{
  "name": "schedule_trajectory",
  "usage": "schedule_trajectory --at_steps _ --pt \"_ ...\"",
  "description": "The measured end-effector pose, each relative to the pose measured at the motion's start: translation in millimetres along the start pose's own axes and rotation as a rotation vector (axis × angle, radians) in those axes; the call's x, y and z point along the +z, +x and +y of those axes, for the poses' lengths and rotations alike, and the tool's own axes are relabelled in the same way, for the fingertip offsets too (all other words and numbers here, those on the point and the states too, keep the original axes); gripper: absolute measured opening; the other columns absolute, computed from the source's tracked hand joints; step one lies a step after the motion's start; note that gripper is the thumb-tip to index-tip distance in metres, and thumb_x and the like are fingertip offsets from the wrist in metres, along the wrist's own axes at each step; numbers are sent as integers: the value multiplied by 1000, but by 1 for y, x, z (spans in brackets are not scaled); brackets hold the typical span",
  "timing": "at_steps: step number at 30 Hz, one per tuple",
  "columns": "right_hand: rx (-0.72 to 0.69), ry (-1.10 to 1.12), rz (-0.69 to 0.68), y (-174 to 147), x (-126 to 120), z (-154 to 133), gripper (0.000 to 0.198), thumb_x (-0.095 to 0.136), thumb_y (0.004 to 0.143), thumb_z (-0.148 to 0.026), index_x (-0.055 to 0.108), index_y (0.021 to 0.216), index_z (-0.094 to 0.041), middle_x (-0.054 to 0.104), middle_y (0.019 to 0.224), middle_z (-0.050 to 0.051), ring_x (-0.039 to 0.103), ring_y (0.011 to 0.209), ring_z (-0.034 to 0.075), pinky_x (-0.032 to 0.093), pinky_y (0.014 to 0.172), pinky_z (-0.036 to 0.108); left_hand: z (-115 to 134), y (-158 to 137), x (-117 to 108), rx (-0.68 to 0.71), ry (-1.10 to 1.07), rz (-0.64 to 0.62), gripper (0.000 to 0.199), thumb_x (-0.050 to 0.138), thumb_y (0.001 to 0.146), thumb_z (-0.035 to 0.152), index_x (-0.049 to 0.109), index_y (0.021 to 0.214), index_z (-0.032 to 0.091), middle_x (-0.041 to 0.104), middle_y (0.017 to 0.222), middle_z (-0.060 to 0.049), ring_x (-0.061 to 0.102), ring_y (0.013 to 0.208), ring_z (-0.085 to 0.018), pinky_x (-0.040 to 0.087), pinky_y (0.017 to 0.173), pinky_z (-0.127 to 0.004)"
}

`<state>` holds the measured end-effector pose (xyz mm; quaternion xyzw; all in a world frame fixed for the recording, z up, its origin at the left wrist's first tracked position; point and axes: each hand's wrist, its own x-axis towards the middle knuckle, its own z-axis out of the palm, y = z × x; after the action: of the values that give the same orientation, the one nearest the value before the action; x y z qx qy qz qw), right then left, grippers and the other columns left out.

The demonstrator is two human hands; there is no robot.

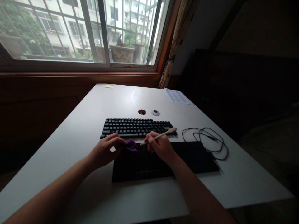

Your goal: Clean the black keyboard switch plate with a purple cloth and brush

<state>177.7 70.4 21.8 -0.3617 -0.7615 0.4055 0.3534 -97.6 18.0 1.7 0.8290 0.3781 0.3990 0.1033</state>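
A black keyboard base [142,168] lies on the white table in front of me, its surface too dark to make out in detail. At its upper left, my left hand [106,149] pinches a crumpled purple cloth [131,146] that rests against it. Over the middle of the base, my right hand [158,144] grips a slim beige toothbrush [164,133]. The toothbrush slants, with its thin end low beside the cloth and its wider end up to the right. Just beyond both hands lie rows of dark keycaps [130,126], laid out like a keyboard.
A black cable [220,149] lies coiled on the white table [77,124] at right. Farther back are a round hole [142,112], a grey ring-shaped cover [155,112], printed paper [177,96] and a yellow note [109,86]. A barred window [107,34] stands behind the table.
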Motion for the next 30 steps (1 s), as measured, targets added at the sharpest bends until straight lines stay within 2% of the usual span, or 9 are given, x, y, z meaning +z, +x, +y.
schedule_trajectory --at_steps 2,5,10,13,19,22,25,28,30 --pt "-20 95 -9 -2 3 -2 35 48 104 -44 65 86 -18 63 60 -2 57 49 10 43 47 20 4 2 -3 3 13 54 20 57 91 5 65 104 19 57 81 0 55 67 -11 47 62 -22" --pt "-51 167 -112 -4 8 -5 33 57 100 -46 69 89 -17 69 69 1 61 54 10 46 49 20 9 5 -6 -2 43 125 15 58 90 7 64 98 18 57 77 2 52 62 -10 45 59 -21" --pt "-113 -1 -197 -3 11 -5 30 62 98 -43 74 87 -18 72 76 2 65 65 12 50 60 23 11 6 -6 -28 60 151 12 59 91 10 65 97 18 61 76 1 53 60 -10 46 58 -21" --pt "-104 -119 -172 -1 9 -2 32 57 101 -42 71 84 -19 71 76 3 65 70 14 49 64 25 10 5 -5 -36 45 121 12 59 91 11 65 99 18 61 76 1 53 61 -10 46 58 -21" --pt "-73 -187 -121 1 6 -1 33 53 102 -38 64 77 -19 66 69 1 60 64 13 45 61 25 15 1 -8 33 -6 15 21 56 90 6 64 103 19 59 77 2 50 59 -9 42 57 -20" --pt "-62 -130 -63 0 5 -1 34 53 101 -41 65 78 -19 65 66 0 59 61 13 44 59 25 16 2 -9 51 3 -30 22 54 90 6 66 103 18 58 78 0 50 60 -10 41 55 -21" --pt "-52 2 -3 -3 4 -3 38 53 101 -47 66 80 -19 64 64 0 59 57 12 45 54 24 16 3 -6 64 43 -16 21 54 91 6 67 102 18 59 79 0 51 60 -10 41 55 -20" --pt "-66 116 -124 -6 5 -5 39 55 100 -50 70 85 -18 67 65 1 60 55 12 46 51 23 14 4 -3 47 56 23 19 56 92 8 67 103 18 60 79 0 51 59 -9 42 55 -19" --pt "-106 80 -229 -6 8 -6 35 59 99 -48 72 87 -18 69 68 2 61 57 12 47 54 24 14 4 -1 29 51 47 17 57 93 9 67 103 18 60 79 0 51 60 -9 43 55 -19"
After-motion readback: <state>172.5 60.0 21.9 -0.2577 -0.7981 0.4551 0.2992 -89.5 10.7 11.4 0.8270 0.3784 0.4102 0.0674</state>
